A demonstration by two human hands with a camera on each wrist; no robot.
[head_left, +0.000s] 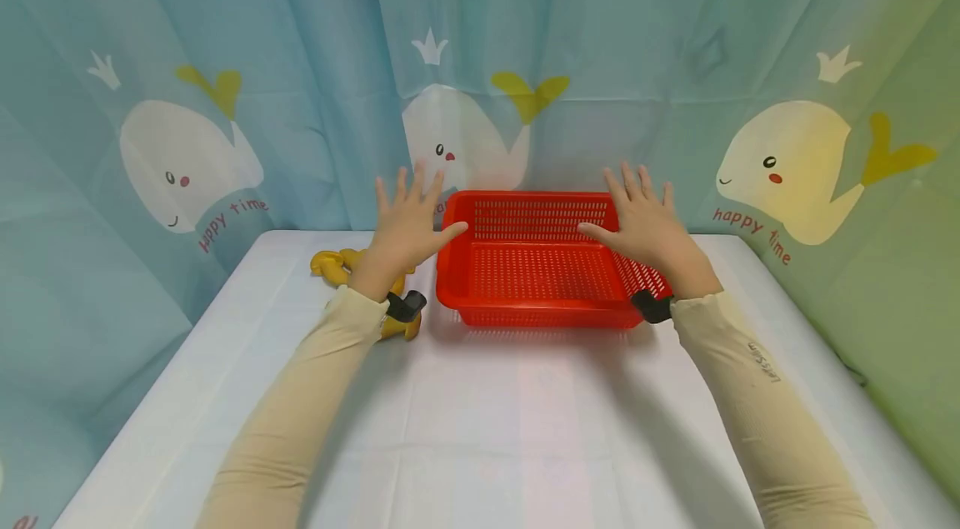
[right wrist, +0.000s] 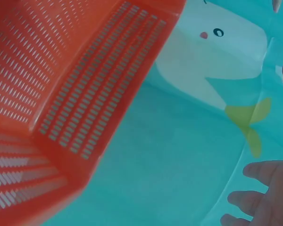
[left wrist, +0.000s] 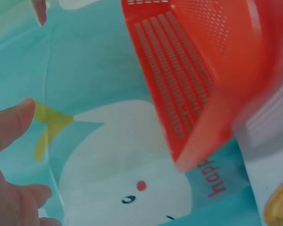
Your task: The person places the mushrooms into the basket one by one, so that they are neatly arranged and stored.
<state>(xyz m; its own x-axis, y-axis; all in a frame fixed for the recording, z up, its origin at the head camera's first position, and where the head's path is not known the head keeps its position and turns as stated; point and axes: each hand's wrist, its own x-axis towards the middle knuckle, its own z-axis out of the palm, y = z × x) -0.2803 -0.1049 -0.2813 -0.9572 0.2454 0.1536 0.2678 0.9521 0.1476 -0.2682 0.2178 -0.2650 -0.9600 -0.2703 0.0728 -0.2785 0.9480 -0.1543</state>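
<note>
Both hands are raised above the table with fingers spread and nothing held. My left hand point(head_left: 408, 227) is over the left end of a red plastic basket point(head_left: 540, 308), near some golden-yellow objects point(head_left: 327, 265) that my wrist and sleeve partly hide. Their kind cannot be made out. Over the basket's right end is my right hand point(head_left: 643, 222). The basket has slotted walls and a perforated floor, and nothing shows inside it. In the left wrist view one yellow object point(left wrist: 279, 205) shows at the lower right corner. Spread fingers point(right wrist: 259, 172) appear at the right of the right wrist view.
A white cloth covers the table point(head_left: 480, 429). Behind and at both sides hangs a blue-green curtain point(head_left: 315, 54) printed with white whales; the basket stands close to its back part. Black camera straps point(head_left: 405, 306) circle both wrists.
</note>
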